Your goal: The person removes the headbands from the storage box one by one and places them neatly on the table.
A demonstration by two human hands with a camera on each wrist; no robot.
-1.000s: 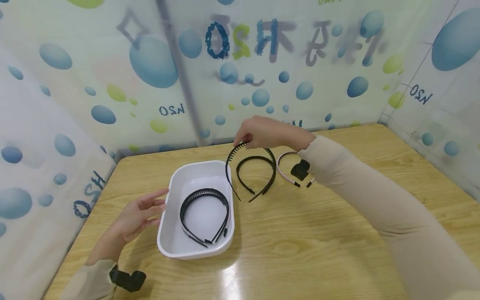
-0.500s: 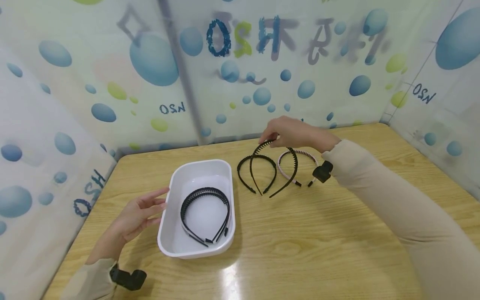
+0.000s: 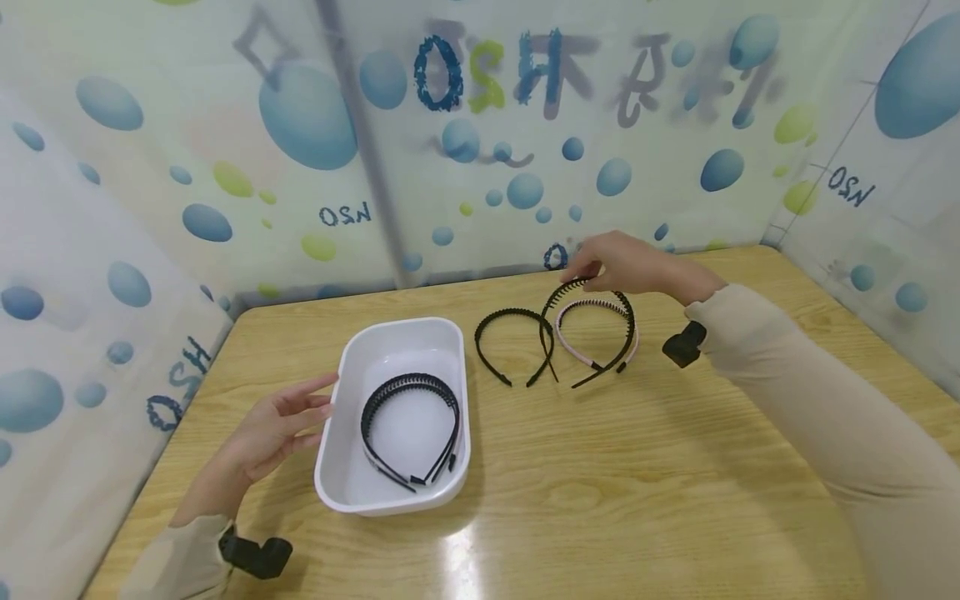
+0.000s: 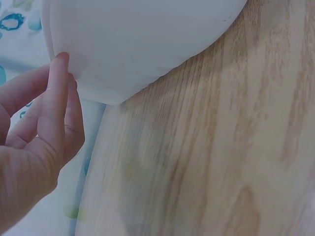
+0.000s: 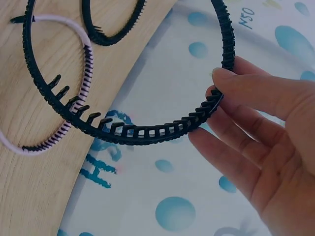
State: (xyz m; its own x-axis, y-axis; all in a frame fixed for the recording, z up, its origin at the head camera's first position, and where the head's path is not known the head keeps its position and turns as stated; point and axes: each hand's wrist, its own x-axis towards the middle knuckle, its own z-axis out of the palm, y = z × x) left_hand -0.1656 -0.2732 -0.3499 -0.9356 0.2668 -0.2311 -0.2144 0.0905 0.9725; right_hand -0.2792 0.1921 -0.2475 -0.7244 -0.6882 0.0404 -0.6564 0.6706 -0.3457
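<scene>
In the head view my right hand holds a black toothed headband by the top of its arch, above the table with its ends hanging down. The right wrist view shows the thumb and fingertips pinching the band, teeth on its inner side. Behind it lies a pink headband with dark teeth, partly overlapped. Another black headband lies flat to its left. My left hand touches the left side of a white basin with extended fingers. Several black headbands rest inside the basin.
The wooden table ends at the back against a patterned curtain with blue and green spots. A black wrist camera sits on the left sleeve, another wrist camera on the right.
My right hand has carried the black headband rightward, from beside the basin, past the black headband on the table, to over the pink one. The left hand and basin stay in place.
</scene>
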